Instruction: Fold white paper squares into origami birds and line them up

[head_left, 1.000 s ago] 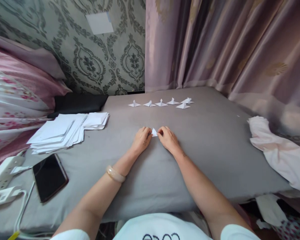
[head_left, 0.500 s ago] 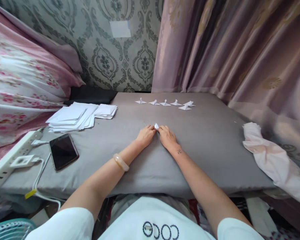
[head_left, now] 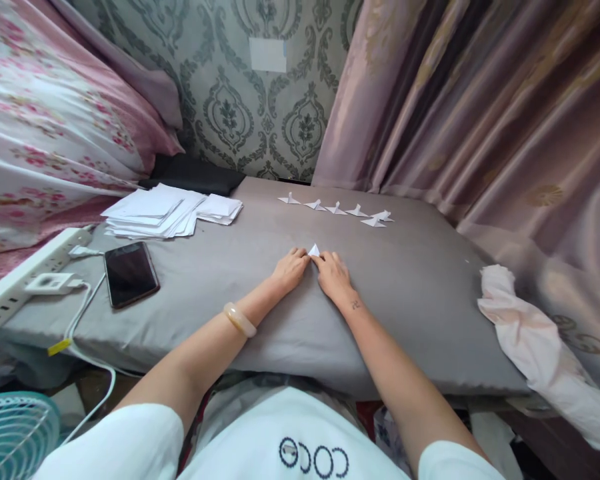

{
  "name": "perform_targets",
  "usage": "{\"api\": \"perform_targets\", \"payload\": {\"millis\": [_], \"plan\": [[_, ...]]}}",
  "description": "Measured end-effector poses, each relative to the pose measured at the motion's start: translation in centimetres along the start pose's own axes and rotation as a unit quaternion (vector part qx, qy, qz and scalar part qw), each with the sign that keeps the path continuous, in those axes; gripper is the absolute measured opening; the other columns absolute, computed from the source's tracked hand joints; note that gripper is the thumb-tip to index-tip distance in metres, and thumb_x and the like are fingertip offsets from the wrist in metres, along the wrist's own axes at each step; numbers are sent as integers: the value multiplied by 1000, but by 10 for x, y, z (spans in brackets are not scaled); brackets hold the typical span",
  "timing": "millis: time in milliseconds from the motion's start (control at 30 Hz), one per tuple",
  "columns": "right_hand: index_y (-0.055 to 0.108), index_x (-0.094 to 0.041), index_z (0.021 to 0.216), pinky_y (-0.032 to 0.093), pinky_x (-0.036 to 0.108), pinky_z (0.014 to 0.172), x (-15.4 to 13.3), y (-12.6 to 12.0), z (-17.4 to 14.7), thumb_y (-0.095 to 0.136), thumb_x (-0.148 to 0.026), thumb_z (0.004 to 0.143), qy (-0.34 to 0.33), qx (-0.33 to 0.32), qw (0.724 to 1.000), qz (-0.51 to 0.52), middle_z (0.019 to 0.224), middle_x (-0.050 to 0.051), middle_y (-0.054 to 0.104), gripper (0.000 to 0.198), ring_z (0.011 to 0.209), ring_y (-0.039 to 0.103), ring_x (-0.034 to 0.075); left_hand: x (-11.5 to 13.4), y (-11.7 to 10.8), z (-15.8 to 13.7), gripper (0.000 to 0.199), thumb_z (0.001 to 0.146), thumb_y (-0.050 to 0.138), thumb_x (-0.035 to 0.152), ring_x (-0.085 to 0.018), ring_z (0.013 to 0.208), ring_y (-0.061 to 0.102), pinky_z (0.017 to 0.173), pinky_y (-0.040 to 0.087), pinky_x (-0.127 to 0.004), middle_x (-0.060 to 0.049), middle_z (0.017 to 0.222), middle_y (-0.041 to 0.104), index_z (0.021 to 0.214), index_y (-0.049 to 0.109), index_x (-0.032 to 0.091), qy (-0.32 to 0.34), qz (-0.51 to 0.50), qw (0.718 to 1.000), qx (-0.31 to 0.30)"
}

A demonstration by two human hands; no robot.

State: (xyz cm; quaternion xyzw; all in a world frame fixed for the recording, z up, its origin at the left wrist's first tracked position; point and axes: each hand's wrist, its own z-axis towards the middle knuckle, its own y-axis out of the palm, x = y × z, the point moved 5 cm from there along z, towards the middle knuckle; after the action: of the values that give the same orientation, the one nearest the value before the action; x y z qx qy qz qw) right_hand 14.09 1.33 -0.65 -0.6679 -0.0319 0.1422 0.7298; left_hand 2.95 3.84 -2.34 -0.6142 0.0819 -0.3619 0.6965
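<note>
A small piece of folded white paper (head_left: 314, 250) stands as a pointed triangle at the middle of the grey-covered table. My left hand (head_left: 291, 268) grips its left side, the fingers drawn together. From the right, my right hand (head_left: 333, 272) pinches the same paper near its lower edge, thumb side toward the left hand. Both hands rest low on the cloth, and their fingertips hide the paper's bottom part. Beyond them sits a row of several folded paper figures (head_left: 337, 209), each with a raised point and flat wings.
Stacks of white paper (head_left: 150, 210) lie at the left, beside a black cushion-like item (head_left: 195, 175). Nearer are a phone (head_left: 131, 274) and a white power strip (head_left: 30, 277) with cables. A bundled pale cloth (head_left: 525, 333) hangs at the right edge. A teal fan (head_left: 17, 427) stands lower left.
The camera view has tilted and shifted slightly. Both hands stay on the folded paper, and a little more of its white triangle shows above the fingertips.
</note>
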Motion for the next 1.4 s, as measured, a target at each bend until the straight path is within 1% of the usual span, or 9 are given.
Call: {"api": "perform_targets", "payload": {"millis": [167, 333, 567, 733, 867, 1067, 1200, 1300, 1400], "plan": [[62, -20, 122, 40, 32, 91, 8, -2, 1, 33, -9, 91, -20, -4, 1000, 11, 122, 9, 60, 43, 110, 48, 23, -7, 1, 1, 44, 79, 39, 0, -23, 102, 53, 93, 45, -35, -11, 115, 63, 111, 66, 15, -13, -23, 999, 30], [65, -22, 116, 44, 32, 86, 18, -6, 4, 37, -10, 89, -56, -11, 998, 41, 119, 8, 61, 40, 108, 51, 22, -13, 1, 1, 45, 79, 39, 1, -22, 102, 55, 96, 44, -36, -7, 116, 65, 109, 69, 18, -22, -39, 997, 63], [70, -21, 103, 45, 30, 84, 39, -3, 23, 46, -9, 80, -113, -5, 984, 142, 109, 7, 65, 35, 97, 59, 19, -22, -5, -1, 42, 74, 40, 1, -21, 103, 59, 97, 45, -36, -7, 113, 67, 97, 70, 17, -68, -52, 990, 109], [71, -19, 93, 49, 27, 77, 68, 9, 40, 46, -14, 77, -25, 48, 946, 319, 93, 5, 70, 30, 77, 64, 15, -29, -9, -4, 40, 72, 39, 3, -19, 103, 62, 97, 46, -35, -6, 110, 69, 95, 69, 18, -107, -79, 982, 135], [68, -14, 97, 51, 29, 66, 81, 20, 49, 40, -18, 79, 29, 62, 932, 357, 76, 6, 69, 34, 64, 63, 16, -31, -11, -5, 39, 72, 39, 5, -17, 104, 62, 96, 46, -32, -6, 110, 69, 94, 69, 17, -121, -111, 976, 144], [69, -19, 89, 48, 32, 79, 74, 18, 50, 50, -21, 74, -3, 79, 928, 364, 94, 6, 69, 24, 73, 62, 16, -33, -12, -5, 34, 72, 42, 9, -18, 99, 63, 91, 47, -30, -8, 109, 69, 92, 69, 16, -137, -180, 963, 148], [69, -20, 91, 47, 30, 72, 64, 14, 44, 56, -22, 74, -53, 86, 938, 332, 95, 6, 64, 22, 65, 58, 13, -32, -15, -4, 34, 70, 43, 10, -16, 91, 62, 84, 48, -28, -8, 106, 69, 90, 69, 14, -148, -199, 958, 145], [69, -24, 92, 45, 28, 68, 57, 13, 39, 57, -24, 77, -84, 73, 954, 279, 94, 5, 64, 19, 71, 59, 15, -31, -17, -4, 31, 71, 45, 12, -14, 82, 60, 76, 47, -25, -8, 103, 69, 90, 69, 13, -161, -226, 951, 139], [70, -26, 91, 41, 26, 64, 53, 12, 35, 55, -25, 83, -106, 67, 960, 249, 92, 3, 65, 17, 74, 59, 15, -33, -15, -5, 27, 76, 51, 21, -11, 68, 55, 63, 43, -22, -5, 85, 68, 94, 69, 12, -198, -274, 933, 126]]}}
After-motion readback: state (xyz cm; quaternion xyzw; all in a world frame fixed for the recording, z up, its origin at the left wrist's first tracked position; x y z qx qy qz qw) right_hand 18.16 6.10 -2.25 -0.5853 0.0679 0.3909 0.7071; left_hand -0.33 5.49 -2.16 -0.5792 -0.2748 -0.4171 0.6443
